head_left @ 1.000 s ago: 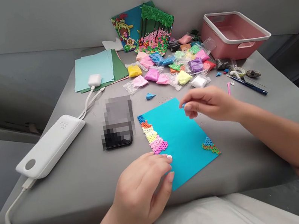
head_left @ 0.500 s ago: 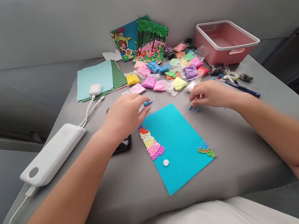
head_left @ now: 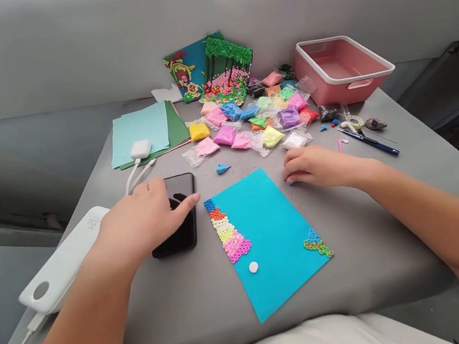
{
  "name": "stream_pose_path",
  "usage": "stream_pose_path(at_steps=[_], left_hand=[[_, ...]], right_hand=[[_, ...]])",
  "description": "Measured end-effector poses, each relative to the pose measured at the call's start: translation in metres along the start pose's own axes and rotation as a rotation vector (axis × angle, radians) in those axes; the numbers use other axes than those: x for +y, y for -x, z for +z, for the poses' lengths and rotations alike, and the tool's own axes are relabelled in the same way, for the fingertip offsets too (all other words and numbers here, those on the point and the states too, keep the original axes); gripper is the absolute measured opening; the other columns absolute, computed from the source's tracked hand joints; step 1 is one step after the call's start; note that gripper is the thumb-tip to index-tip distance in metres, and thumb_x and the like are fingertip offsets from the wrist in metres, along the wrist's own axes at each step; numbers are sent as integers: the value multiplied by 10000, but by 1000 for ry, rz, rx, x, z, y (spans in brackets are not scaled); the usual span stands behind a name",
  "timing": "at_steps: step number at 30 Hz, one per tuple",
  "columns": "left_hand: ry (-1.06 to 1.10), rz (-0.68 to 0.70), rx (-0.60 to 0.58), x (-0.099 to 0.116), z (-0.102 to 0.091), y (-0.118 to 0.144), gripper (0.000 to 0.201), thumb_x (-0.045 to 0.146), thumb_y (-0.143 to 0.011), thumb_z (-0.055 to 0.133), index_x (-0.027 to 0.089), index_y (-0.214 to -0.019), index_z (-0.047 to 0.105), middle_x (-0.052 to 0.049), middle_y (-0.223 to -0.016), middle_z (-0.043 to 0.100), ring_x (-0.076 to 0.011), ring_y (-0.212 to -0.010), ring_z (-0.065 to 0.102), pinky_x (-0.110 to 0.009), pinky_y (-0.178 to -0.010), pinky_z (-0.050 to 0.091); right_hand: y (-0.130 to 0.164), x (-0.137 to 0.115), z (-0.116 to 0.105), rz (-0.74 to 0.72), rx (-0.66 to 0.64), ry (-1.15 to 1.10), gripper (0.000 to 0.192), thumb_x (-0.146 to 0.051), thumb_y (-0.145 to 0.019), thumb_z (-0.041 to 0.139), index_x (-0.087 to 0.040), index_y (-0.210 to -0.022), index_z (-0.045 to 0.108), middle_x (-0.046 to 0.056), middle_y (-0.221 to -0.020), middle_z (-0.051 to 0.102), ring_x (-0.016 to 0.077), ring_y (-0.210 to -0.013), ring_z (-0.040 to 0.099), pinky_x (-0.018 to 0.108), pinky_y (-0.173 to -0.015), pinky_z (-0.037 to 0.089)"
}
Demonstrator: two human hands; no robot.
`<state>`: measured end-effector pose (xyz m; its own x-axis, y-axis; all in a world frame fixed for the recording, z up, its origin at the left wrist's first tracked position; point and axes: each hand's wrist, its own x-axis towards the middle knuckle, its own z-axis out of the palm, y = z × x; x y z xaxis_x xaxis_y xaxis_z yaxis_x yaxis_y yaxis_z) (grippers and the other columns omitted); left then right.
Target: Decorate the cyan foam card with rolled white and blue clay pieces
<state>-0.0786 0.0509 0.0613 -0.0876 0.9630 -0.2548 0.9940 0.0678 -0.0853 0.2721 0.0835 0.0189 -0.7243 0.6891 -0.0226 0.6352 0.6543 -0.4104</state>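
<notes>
My left hand [head_left: 144, 224] hovers over the left side of a black phone [head_left: 186, 226], thumb stretched away from the other fingers, holding nothing. A small pointed lump of blue clay [head_left: 222, 168] lies on the table, clear of both hands. My right hand [head_left: 310, 167] rests on the table with curled fingers by the card's upper right edge; a bit of blue clay [head_left: 291, 183] peeks out under the fingertips. Between the hands lies a turquoise card [head_left: 265, 225]. Patterned bead-like rings [head_left: 229, 234] run down its left edge, more rings [head_left: 318, 243] fill its right corner, and a white clay disc [head_left: 253, 267] sits near the rings.
Behind the card are several bags of coloured clay [head_left: 243, 125]. A pink basket [head_left: 344, 70] stands back right, with a blue pen-like tool [head_left: 369, 142] before it. Two decorated pictures [head_left: 213, 72] lean at the back. Coloured sheets [head_left: 138, 128] and a white power bank [head_left: 64, 261] lie left.
My left hand has let go of the blue clay lump and moved left and toward me, over the phone. My right hand has lowered and closed over the blue bits. The view has shifted slightly.
</notes>
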Motion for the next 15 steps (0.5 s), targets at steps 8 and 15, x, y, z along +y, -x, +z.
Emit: stream_pose_path(at_steps=[8, 15], left_hand=[[259, 56, 5, -40, 38, -7, 975, 905, -720, 487, 145, -1331, 462, -282, -1429, 485, -464, -1280, 563, -521, -942, 512], [542, -109, 5, -43, 47, -14, 1099, 818, -581, 755, 170, -1414, 449, -260, -1344, 621, -468, -1155, 654, -466, -743, 553]], right_hand=[[-1, 1, 3, 17, -25, -19, 193, -215, -966, 571, -196, -993, 762, 77, -979, 704, 193, -858, 648, 287, -757, 450], [0, 0, 1, 57, -19, 0, 235, -167, -972, 477, -188, -950, 709, 83, -963, 674, 180, -811, 592, 272, -699, 405]])
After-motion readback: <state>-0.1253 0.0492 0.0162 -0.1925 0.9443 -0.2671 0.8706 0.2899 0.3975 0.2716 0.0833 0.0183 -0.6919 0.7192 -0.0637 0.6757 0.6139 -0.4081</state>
